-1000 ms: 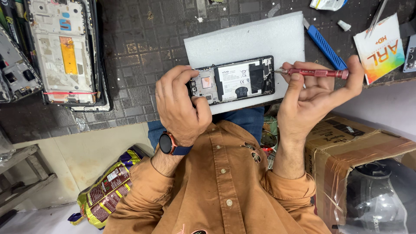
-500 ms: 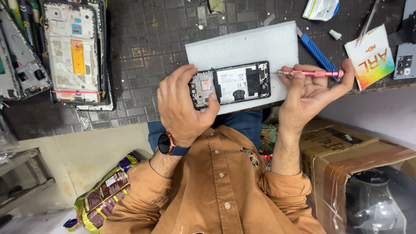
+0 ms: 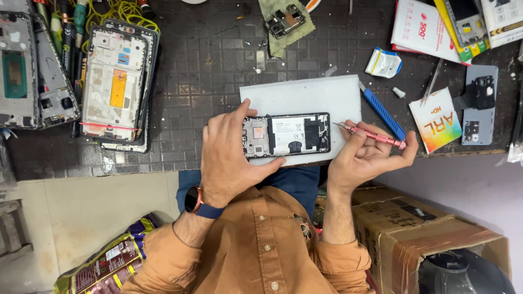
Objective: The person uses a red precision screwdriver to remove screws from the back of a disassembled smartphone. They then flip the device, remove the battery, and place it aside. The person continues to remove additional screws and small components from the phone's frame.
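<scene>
The left hand (image 3: 229, 158) grips the opened smartphone (image 3: 287, 135) by its stiff frame edges, sparing fragile internals, near the worktop's front edge; the right hand (image 3: 370, 158) pinches a light pink screwdriver (image 3: 373, 136).

A dark tiled bench (image 3: 207, 81) carries a white work pad (image 3: 305, 95), a blue pry tool (image 3: 383, 112) just beside it, stripped phone frames (image 3: 117, 81) at one end, tweezers (image 3: 433, 81) and colourful packets (image 3: 436, 120) at the other.
</scene>
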